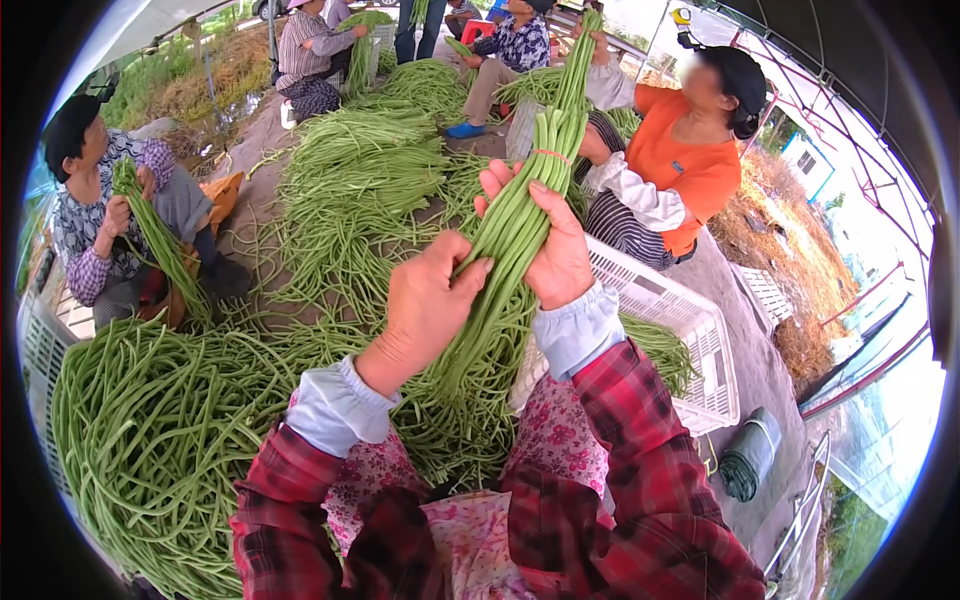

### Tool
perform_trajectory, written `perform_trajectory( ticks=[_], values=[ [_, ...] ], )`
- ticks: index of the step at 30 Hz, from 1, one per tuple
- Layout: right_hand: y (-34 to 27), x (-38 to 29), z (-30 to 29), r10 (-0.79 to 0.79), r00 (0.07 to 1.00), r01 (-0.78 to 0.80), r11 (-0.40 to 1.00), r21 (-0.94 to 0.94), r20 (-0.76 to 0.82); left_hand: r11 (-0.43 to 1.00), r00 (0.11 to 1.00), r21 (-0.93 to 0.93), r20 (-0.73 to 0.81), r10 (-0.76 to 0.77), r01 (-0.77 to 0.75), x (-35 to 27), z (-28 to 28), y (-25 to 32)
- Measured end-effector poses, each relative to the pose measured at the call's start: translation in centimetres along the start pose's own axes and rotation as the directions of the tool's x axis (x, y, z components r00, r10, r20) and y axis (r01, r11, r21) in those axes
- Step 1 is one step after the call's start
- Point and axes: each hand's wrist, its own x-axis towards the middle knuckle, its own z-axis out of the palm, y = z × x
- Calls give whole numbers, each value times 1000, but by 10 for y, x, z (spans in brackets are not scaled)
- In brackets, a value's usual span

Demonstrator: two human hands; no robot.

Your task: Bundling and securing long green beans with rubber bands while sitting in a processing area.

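A bundle of yardlong beans (514,217) lies slantwise before me, with a reddish band (553,155) around its upper part. My right hand (559,251) cradles it from beneath, thumb over the top and fingertips showing on the far side. On the bundle's left edge, my left hand (431,289) has its thumb and bent fingers closed on some of the beans. The lower ends hang over a heap of loose beans (187,450) spread in front of me and to my left.
A white plastic crate (705,352) holding beans stands to my right, beside a rolled dark green sheet (750,455). Co-workers sit left and right; the right one, in an orange top (686,157), handles beans. Stacked beans (360,165) cover the ground ahead.
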Motion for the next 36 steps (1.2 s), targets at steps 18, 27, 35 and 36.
perform_trajectory(
  ticks=[18,27,35,36],
  values=[
    [0,0,-1,-24,999,29,980,-199,29,681,946,-677,317,-73,279,20,-50,-17],
    [3,1,-5,24,998,-15,987,-160,56,428,856,-747,495,-152,508,20,-65,-17],
    [1,7,-13,-17,1000,17,997,-70,6,577,810,-608,560,-176,546,15,-66,-20],
    [1,7,-14,8,1000,-8,1000,-10,5,576,804,-601,567,-182,554,14,-64,-20]
  ],
)
